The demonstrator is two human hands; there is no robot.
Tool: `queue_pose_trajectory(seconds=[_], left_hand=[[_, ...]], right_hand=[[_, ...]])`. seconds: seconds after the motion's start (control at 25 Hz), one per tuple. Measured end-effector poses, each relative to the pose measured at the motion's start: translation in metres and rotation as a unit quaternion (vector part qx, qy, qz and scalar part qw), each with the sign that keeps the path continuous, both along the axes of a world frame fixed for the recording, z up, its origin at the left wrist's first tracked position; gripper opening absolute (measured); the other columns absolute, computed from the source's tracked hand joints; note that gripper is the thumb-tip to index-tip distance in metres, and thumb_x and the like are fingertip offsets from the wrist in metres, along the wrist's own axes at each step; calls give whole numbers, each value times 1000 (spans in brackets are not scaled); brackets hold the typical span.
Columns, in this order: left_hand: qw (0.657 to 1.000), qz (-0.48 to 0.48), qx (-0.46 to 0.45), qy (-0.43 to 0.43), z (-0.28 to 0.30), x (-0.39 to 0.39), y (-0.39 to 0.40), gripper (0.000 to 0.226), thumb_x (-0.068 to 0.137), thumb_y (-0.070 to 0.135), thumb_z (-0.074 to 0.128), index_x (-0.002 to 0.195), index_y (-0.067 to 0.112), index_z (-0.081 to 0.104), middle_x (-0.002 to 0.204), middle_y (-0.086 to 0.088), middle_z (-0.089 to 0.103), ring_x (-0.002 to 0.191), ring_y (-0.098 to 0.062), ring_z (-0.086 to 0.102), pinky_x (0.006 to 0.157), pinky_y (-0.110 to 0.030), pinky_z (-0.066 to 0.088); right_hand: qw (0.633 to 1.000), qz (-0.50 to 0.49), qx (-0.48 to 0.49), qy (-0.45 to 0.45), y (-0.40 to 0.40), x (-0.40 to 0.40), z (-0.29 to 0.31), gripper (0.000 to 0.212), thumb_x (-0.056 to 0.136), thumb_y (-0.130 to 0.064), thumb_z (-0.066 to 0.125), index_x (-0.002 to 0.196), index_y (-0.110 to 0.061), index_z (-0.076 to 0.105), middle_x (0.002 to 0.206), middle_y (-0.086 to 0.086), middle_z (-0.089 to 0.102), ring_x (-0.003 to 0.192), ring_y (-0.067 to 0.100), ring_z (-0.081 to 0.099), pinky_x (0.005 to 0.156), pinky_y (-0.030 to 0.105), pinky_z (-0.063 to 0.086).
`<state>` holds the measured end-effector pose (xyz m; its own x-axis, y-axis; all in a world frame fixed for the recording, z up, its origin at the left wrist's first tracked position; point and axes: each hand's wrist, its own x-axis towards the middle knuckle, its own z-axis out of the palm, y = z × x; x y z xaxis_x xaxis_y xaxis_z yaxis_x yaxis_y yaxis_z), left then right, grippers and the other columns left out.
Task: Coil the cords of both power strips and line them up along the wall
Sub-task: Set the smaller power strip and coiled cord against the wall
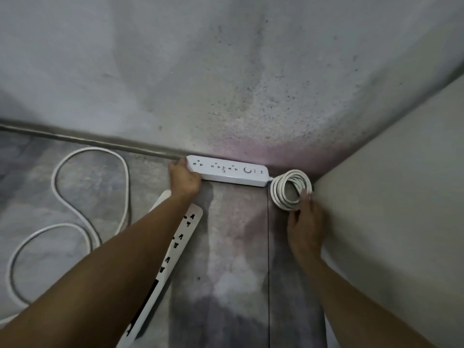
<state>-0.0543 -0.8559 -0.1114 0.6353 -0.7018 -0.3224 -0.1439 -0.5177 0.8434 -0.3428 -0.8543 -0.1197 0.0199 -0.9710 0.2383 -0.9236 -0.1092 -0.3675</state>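
Head view: the first power strip [228,174] lies flat on the floor [226,247] with its long side against the wall [226,84], so it already sits in line. The left hand [184,179] grips its near end, probably to square it up. Its coiled cord [288,189] fills the corner beside a pale panel [389,197]; the right hand [305,222] touches the coil with relaxed fingers, seemingly steadying it. The second power strip [170,252] lies askew under the left forearm, its loose cord [82,197] uncoiled.
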Motion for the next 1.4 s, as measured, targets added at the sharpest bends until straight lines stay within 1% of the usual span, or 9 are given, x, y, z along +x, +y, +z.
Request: queue_pose_trajectory(seconds=[0.12,0.36,0.44,0.6,0.88,1.08,1.24,1.32,1.4], left_hand=[[999,-12,2,-41,11,-12,7,39,89,5,48,125,-7,52,135,-26,42,120,-35,50,105,-25,32],[999,-25,14,-31,16,-4,4,28,89,8,47,111,-2,62,114,-21,65,107,-35,62,95,-40,49],[999,-42,15,-13,18,-5,4,27,88,6,50,112,0,62,115,-19,66,108,-34,61,97,-41,48],[997,-80,-7,18,18,-9,3,28,90,2,50,117,0,57,118,-16,63,109,-29,59,97,-36,47],[991,-122,-1,47,15,8,4,40,89,1,46,128,8,50,124,-14,60,113,-29,57,100,-45,47],[991,-118,-18,62,27,7,13,35,93,3,49,128,10,53,119,-7,61,111,-23,59,94,-33,48],[989,-113,-83,-38,37,9,69,41,96,19,56,137,18,49,137,-3,49,123,-16,48,103,-33,41],[989,-84,-95,-76,39,16,108,42,94,19,58,136,19,49,136,-1,48,120,-12,46,103,-31,40],[996,-56,-56,-46,36,25,147,46,91,19,62,135,15,49,131,-3,53,115,-15,51,94,-30,44]], right_hand=[[985,123,-27,121,9,-13,-26,59,87,-1,61,142,4,43,145,28,45,134,40,45,113,44,31],[979,114,20,167,-26,-2,-15,47,72,6,76,118,5,65,115,24,69,106,38,68,89,43,55],[981,103,57,156,-31,1,-7,44,82,4,67,125,2,61,121,21,67,111,36,65,87,42,55],[976,74,112,169,-35,6,1,46,97,-4,44,143,-6,44,144,15,51,132,30,49,100,41,45],[984,33,127,117,-29,14,17,49,97,-10,44,145,-18,42,141,11,54,122,34,56,95,40,46],[996,26,68,52,-17,33,25,36,85,-10,55,121,-11,56,123,12,62,106,36,60,82,39,48],[988,132,11,76,-2,59,30,44,81,-17,65,124,-8,60,122,13,63,107,35,57,93,43,46],[979,201,11,42,8,74,30,38,81,-19,63,118,-8,62,113,14,64,100,34,58,88,42,48],[969,237,70,-30,24,89,28,27,85,-23,60,110,-14,64,104,7,66,94,28,60,80,36,49]])
